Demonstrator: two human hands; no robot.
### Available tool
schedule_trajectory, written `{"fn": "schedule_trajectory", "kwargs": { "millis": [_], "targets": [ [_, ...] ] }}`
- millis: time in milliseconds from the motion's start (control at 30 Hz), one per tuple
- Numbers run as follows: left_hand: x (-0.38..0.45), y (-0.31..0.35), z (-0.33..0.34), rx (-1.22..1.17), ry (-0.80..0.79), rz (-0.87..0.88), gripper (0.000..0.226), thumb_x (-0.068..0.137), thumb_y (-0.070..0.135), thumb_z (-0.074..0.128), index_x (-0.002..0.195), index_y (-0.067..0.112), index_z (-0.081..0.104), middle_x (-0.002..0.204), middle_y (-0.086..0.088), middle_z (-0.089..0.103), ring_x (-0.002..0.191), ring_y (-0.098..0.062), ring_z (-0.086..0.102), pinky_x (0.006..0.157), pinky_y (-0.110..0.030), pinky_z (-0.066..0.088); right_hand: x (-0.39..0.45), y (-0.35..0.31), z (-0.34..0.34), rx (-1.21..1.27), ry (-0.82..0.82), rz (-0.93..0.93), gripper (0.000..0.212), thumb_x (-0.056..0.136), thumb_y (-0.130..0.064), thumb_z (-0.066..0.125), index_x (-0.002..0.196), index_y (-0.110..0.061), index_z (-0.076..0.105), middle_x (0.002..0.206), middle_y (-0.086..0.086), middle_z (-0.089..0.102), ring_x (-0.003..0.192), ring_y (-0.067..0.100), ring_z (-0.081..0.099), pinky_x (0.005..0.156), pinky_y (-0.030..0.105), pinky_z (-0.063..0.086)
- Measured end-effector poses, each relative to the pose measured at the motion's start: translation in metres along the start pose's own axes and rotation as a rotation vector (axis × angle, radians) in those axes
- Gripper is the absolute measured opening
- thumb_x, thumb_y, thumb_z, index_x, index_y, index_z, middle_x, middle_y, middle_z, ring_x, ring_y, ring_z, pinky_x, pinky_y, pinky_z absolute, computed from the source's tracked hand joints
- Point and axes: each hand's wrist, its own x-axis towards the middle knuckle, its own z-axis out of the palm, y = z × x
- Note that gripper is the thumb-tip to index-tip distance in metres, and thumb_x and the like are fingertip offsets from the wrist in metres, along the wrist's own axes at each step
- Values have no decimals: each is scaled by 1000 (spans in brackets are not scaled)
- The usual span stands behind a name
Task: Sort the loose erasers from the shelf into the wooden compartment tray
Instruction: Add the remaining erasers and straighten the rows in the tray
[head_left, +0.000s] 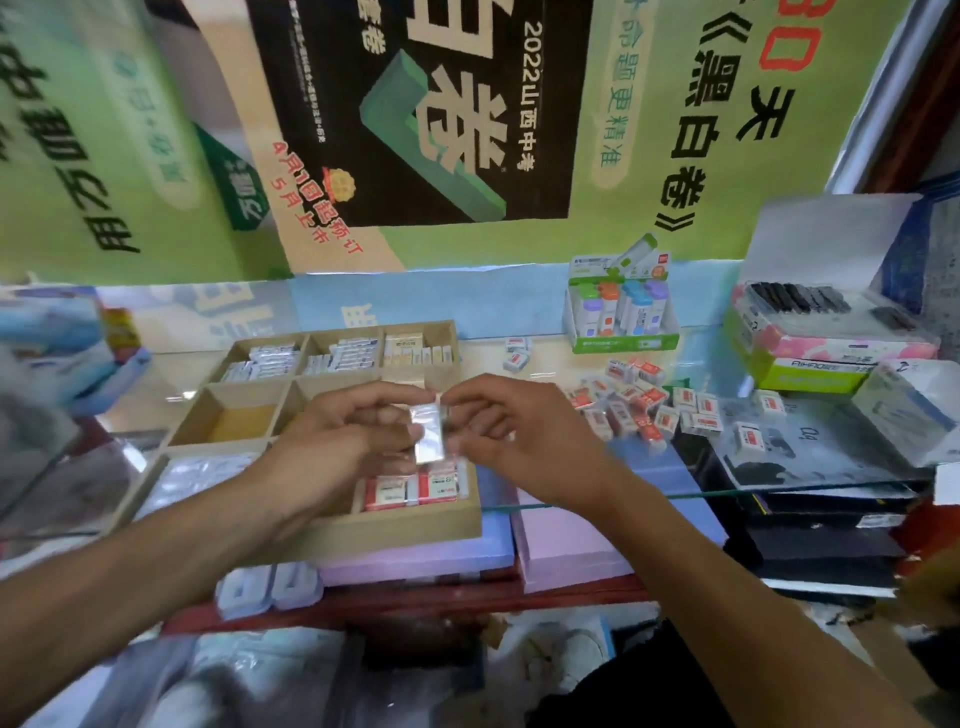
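A glass surface (810, 483) spans the middle of the frame, its front edge running as a thin line from the lower centre out to the right edge. At centre left on it sits the wooden compartment tray (363, 530), whose near wall comes almost to that front edge; its upper row of compartments holds packed erasers, the middle-left compartment shows bare wood, and the lower right compartment holds red-and-white erasers (410, 488) lying flat. Right of the tray, across a strip of bare glass, the loose erasers (644, 405) lie scattered at centre right, with a few more apart toward the upper centre. Behind them stands a green-and-white display box (623, 317) of coloured items, and a stack of boxes (826, 343) crowds the upper right. Both forearms reach in from the bottom corners and meet over the tray's right half. The left hand (332, 441) has its fingers curled, pinching the left side of a single wrapped eraser (429, 434) that stands upright just above the lower right compartment. The right hand (509, 436) grasps the same eraser's right side with thumb and fingertips, the other fingers loosely bent.
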Motion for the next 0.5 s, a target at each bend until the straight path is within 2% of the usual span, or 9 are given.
{"fn": "schedule_trajectory", "kwargs": {
  "millis": [133, 233, 300, 333, 400, 500],
  "targets": [
    [-13, -2, -32, 49, 81, 3, 24, 77, -6, 71, 92, 12, 67, 72, -7, 70, 63, -17, 64, 55, -25, 54, 14, -18, 26, -24, -86, -80, 43, 80, -10, 75, 120, -24, 66, 105, -4, 67, 81, 7, 62, 70, 14, 50],
    [-21, -8, -55, 8, 128, -16, 22, 67, 3, 78, 84, 13, 67, 76, -10, 73, 60, -18, 63, 54, -24, 51, 22, -29, 48, -13, -126, -112, 38, 79, -7, 75, 114, -20, 70, 94, -4, 69, 75, 4, 60, 67, 10, 44],
    [-27, -12, -70, 7, 156, -6, 20, 61, 11, 81, 77, 14, 69, 76, -11, 72, 63, -19, 64, 60, -26, 52, 28, -34, 62, -7, -141, -89, 32, 77, -9, 77, 107, -20, 72, 85, -6, 68, 69, 5, 59, 65, 11, 44],
    [-29, -15, -80, 60, 190, 14, 16, 64, 8, 81, 75, 13, 70, 77, -10, 72, 67, -18, 64, 64, -27, 52, 32, -36, 69, -6, -136, -73, 29, 77, -11, 78, 104, -20, 72, 80, -9, 66, 67, 3, 57, 64, 12, 43],
    [-31, -20, -103, 279, 268, 81, 13, 76, -1, 75, 76, 12, 71, 78, -2, 73, 74, -13, 66, 75, -25, 53, 39, -40, 80, -40, -115, -56, 25, 79, -14, 76, 102, -21, 72, 75, -15, 63, 64, -2, 55, 62, 10, 39],
    [-33, -36, -142, 536, 370, 144, 22, 82, -1, 70, 75, 19, 71, 78, 10, 73, 81, -8, 67, 86, -27, 52, 47, -43, 95, -97, -113, -31, 18, 80, -20, 74, 97, -23, 72, 71, -16, 63, 62, -7, 55, 58, 6, 36]
  ]
}}
